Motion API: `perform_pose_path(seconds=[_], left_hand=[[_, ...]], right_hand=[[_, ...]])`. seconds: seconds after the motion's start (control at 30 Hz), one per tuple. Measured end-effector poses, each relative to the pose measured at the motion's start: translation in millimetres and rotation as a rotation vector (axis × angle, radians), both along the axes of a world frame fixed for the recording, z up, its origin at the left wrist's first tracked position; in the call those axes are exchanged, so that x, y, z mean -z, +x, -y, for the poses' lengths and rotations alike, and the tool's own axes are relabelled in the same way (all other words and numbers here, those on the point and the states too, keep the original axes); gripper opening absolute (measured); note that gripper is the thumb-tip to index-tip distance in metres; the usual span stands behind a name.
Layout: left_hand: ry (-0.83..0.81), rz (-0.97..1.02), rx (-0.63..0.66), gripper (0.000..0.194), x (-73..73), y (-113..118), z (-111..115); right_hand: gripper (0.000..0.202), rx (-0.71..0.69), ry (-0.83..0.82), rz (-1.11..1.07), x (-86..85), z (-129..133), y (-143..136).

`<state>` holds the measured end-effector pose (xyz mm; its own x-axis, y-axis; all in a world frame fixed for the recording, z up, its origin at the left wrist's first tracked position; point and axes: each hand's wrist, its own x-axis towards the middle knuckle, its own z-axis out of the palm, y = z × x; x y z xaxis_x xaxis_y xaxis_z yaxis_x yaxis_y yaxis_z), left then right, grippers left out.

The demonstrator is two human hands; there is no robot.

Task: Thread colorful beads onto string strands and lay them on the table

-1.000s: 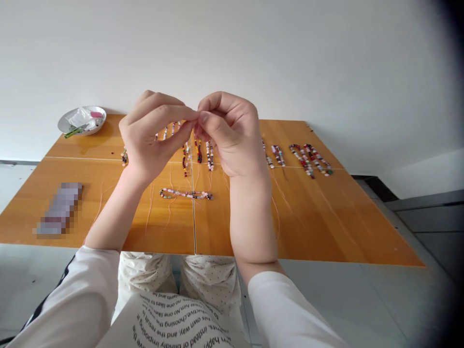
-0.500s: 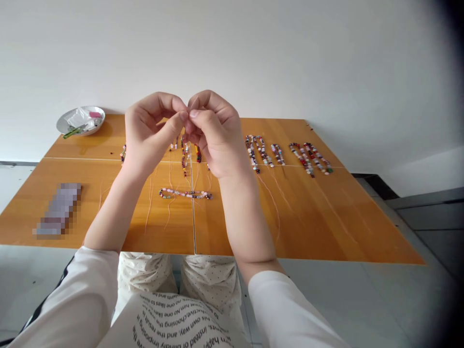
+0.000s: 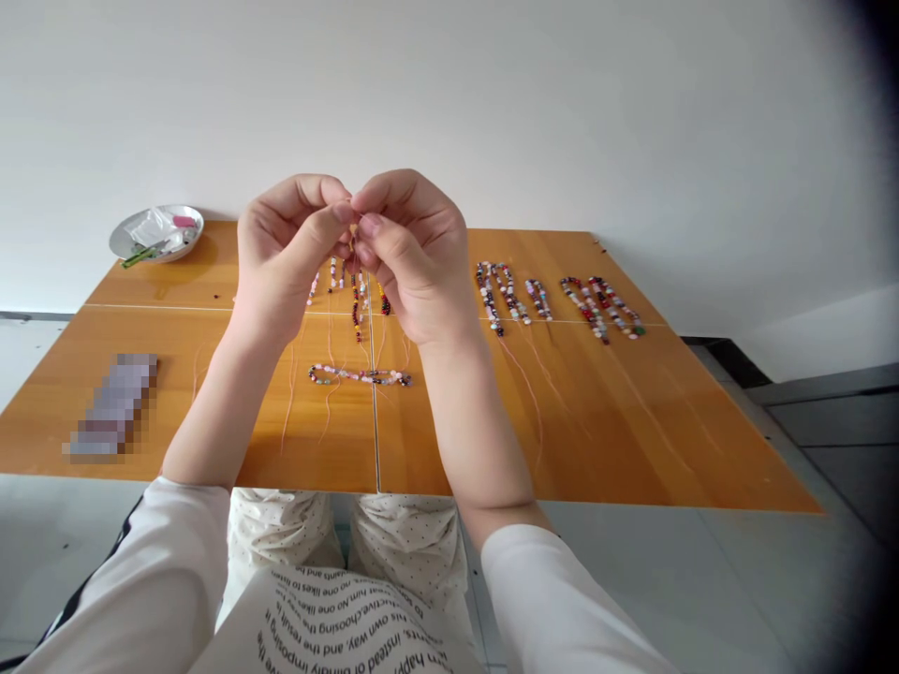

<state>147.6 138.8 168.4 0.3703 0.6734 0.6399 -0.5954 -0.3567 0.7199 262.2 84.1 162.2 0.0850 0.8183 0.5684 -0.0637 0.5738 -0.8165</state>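
In front of the wall, above the table's far half, my left hand and my right hand meet at the fingertips. Both are closed in a pinch on a thin pinkish thread, of which only a short bit shows between the fingers. Whether beads hang from that thread I cannot tell. Directly below, a dark red and yellow bead strand is partly hidden by the fingers. Nearer to me a loop of pink and dark beads lies on the tabletop.
The orange-brown wooden table carries several more bead strings with loose thread tails to the right. At the back left stands a plate holding a plastic bag and green-handled tool. A blurred-out flat object lies front left.
Both hands have shifted slightly left and up. The fingertips have drawn a little apart, with the thread now showing between them. Things on the table have not moved.
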Motion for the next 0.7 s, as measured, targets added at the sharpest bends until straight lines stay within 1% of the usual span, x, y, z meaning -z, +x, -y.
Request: perform_pose_path(seconds=[0.17,0.27,0.43,0.6,0.7], left_hand=[[-0.014,-0.018,0.002,0.02,-6.6,-2.8,11.7],[-0.026,-0.03,-0.005,0.021,-7.9,-5.1,13.6],[-0.018,-0.021,0.036,0.028,-6.1,-6.9,7.2],[-0.037,-0.019,0.0,0.027,-8.5,-6.8,11.9],[-0.047,-0.027,-0.01,0.026,-9.6,-6.9,14.9]], right_hand=[[0.013,0.026,0.031,0.008,-0.4,1.9,-2.7],[0.017,0.038,0.033,0.05,-0.3,2.8,-2.1],[0.022,0.028,0.091,0.057,3.5,-0.4,1.4],[0.026,-0.038,0.176,-0.015,5.8,-6.6,2.6],[0.024,-0.084,0.215,-0.054,6.6,-13.9,4.7]])
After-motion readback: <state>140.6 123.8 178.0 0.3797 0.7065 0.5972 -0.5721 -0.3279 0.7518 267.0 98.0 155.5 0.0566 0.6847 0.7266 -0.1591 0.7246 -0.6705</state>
